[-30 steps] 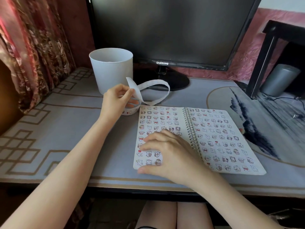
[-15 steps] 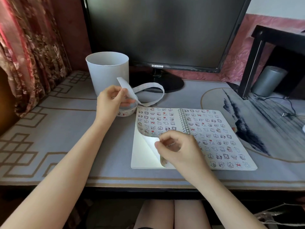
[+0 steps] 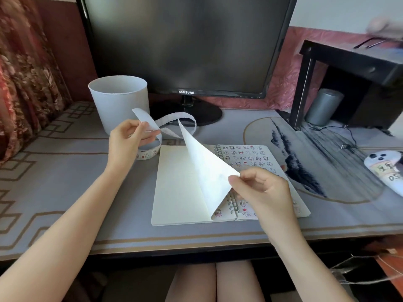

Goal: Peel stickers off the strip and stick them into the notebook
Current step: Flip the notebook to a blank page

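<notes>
My right hand (image 3: 261, 190) pinches the corner of a page (image 3: 205, 168) and holds it lifted over the spiral of the notebook (image 3: 174, 210), which lies open on the desk (image 3: 65, 171) before me. The right-hand page (image 3: 250, 158) is full of stickers, and the left-hand page (image 3: 181, 171) is blank. My left hand (image 3: 128, 140) pinches the strip (image 3: 174, 117) just beside the notebook's far corner. I judge that much is done, but this new page is not yet started.
</notes>
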